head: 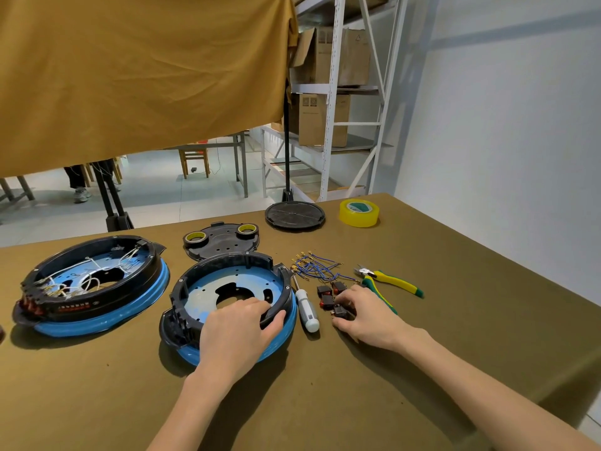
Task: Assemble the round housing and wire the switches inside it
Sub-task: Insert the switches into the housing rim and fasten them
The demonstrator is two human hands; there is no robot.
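Our left hand (239, 330) clamps over the near rim of the round housing (227, 304), fingers curled inside the black wall and thumb hooked on the outside, a firm grip that we judge is there to keep the shell from sliding on the worktop (325, 402) while parts go in. Just to its right, our right hand (364, 315) is down among the loose switches (331, 294), fingertips pinching one small black switch (341, 310), presumably the first to be seated. The housing sits near the middle of the worktop: a black ring on a blue outer band, with a pale blue floor plate pierced by a dark central cutout and small holes, no wiring inside yet. The blue wires (313, 266) with crimped ends lie just beyond the switches, the screwdriver (305, 309) between housing and switches, the pliers (388, 281) further right, all within easy reach. On the left, a second housing (91, 284) already carries white wires, likely our reference.
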